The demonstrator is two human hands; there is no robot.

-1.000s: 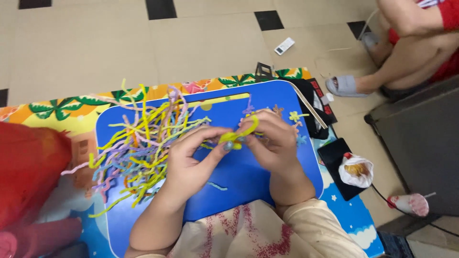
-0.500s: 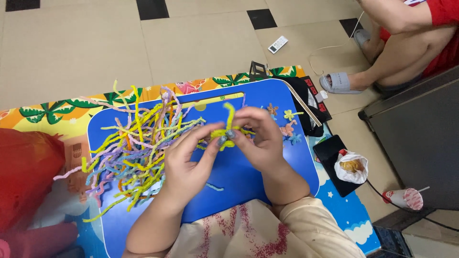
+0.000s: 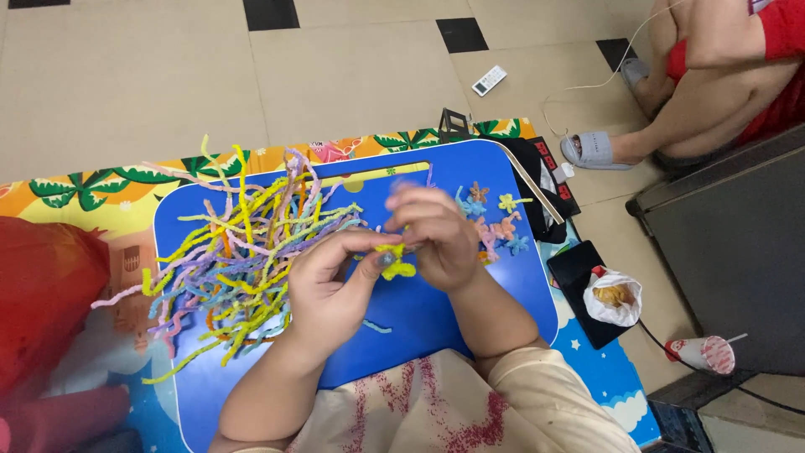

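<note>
Over blue tray [image 3: 436, 327] | left hand [image 3: 331, 285], right hand [image 3: 432, 239] both pinch yellow pipe cleaner [image 3: 394, 260] | right blurred, seemingly twisting | keep loops tight, even

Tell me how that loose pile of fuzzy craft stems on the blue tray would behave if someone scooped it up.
The pile of fuzzy craft stems looks light: thin strands, loosely heaped. They probably hold their bends rather than flop, since many stay kinked and stick up. Being tangled, they would likely lift in clumps off the blue tray, with strays dropping.
</note>
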